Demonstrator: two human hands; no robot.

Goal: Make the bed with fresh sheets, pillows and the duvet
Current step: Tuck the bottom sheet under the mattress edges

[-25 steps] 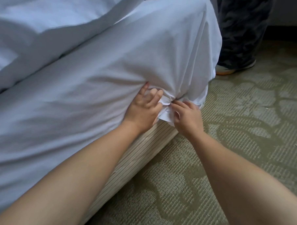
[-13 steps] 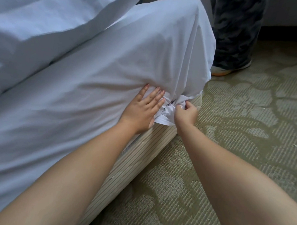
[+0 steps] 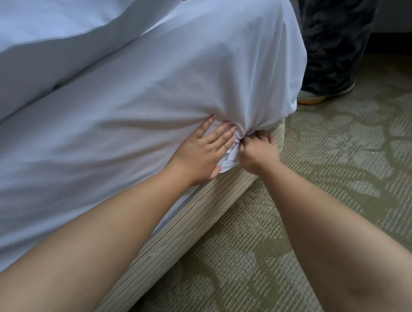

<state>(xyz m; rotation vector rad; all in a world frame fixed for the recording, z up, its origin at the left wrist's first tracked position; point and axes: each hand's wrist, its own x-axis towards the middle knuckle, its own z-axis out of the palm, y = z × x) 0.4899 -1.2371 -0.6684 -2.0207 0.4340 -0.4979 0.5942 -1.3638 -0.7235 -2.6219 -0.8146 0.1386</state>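
Observation:
A white sheet (image 3: 135,119) is stretched over the side and corner of the mattress, gathered into a bunch near its lower corner. My left hand (image 3: 201,153) presses flat on the sheet just left of the bunch, fingers straight. My right hand (image 3: 259,153) has its fingers curled round the bunched sheet end, which sticks out white between both hands, right at the top of the striped bed base (image 3: 197,226). A white duvet (image 3: 52,31) lies heaped on the bed at the upper left.
Patterned green carpet (image 3: 316,196) covers the floor to the right of the bed. Another person's leg in dark patterned trousers (image 3: 335,43) and a shoe (image 3: 321,97) stand just past the bed corner.
My right hand has curled tighter round the bunched sheet and drawn it against the mattress corner. My left hand's fingers have flattened on the sheet.

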